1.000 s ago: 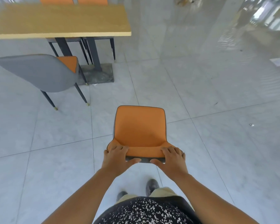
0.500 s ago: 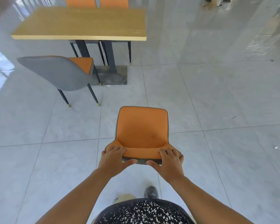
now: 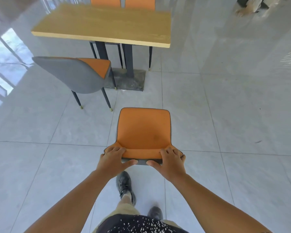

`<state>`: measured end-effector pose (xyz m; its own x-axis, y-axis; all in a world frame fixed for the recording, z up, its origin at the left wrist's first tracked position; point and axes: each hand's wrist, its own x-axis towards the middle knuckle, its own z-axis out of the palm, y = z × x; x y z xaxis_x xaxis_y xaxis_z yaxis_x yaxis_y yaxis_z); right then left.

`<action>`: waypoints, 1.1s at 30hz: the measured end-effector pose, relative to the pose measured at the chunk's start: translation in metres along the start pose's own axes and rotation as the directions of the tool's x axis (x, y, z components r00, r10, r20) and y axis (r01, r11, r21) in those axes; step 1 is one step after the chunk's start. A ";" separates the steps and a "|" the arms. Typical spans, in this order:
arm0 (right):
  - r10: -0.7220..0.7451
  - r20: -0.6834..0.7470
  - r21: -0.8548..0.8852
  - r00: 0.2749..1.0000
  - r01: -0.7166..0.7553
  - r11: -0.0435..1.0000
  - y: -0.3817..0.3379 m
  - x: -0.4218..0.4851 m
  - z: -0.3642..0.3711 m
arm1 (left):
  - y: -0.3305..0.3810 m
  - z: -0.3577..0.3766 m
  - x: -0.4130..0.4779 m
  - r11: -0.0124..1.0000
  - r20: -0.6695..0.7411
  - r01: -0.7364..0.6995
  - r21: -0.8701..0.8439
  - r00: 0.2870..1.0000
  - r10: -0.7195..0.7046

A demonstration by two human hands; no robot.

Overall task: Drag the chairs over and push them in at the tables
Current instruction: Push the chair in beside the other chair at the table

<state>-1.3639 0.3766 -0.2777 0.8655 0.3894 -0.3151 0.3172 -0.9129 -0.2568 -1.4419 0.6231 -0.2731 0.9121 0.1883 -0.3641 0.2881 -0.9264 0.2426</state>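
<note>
1. The glossy tiled floor (image 3: pixel 225 115) fills most of the view, and it looks slick enough that chair feet should slide easily, perhaps skid
2. The wooden table (image 3: pixel 107 26) stands ahead on dark posts and a stone base (image 3: pixel 129 81), with the far left chair (image 3: pixel 106 0) and far right chair (image 3: pixel 139 3) tucked in behind it
3. The grey-backed chair (image 3: pixel 71 74) stands at the table's near left side, angled and not pushed in, on thin dark legs
4. The orange chair (image 3: pixel 144 128) is on open floor right in front of the person, well short of the table, seat pointing towards it; its legs are hidden, so I cannot tell whether they touch the floor
5. It looks like a stiff moulded shell, probably light; the top edge of the back, near both corners, seems the best hold to stop it swinging
6. The left grip (image 3: pixel 112 159) is clamped on that edge's left end, fingers over the front and thumb behind; the right grip (image 3: pixel 170 161) is clamped likewise on the right end
</note>
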 end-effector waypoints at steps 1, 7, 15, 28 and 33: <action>-0.005 0.006 0.001 1.000 0.005 1.000 -0.005 0.009 -0.003 | -0.005 -0.003 0.007 1.000 -0.008 0.003 0.001 1.000 -0.003; -0.015 0.054 0.006 0.998 0.015 1.000 -0.031 0.075 -0.021 | -0.037 -0.029 0.061 1.000 -0.045 -0.002 -0.026 0.999 0.001; 0.018 0.050 -0.013 0.999 -0.017 1.000 -0.091 0.153 -0.032 | -0.099 -0.074 0.135 0.999 0.007 -0.007 -0.040 1.000 0.008; 0.036 0.092 -0.023 0.995 -0.034 0.999 -0.149 0.254 -0.060 | -0.157 -0.130 0.228 0.999 0.037 -0.045 -0.020 0.998 0.046; 0.021 0.093 -0.031 0.995 -0.018 0.999 -0.158 0.291 -0.070 | -0.169 -0.145 0.260 0.998 0.010 -0.056 -0.012 0.998 0.057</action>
<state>-1.1354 0.6252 -0.2652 0.8324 0.3795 -0.4039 0.3130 -0.9233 -0.2225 -1.2113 0.8758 -0.2787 0.9241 0.1324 -0.3584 0.2397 -0.9314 0.2738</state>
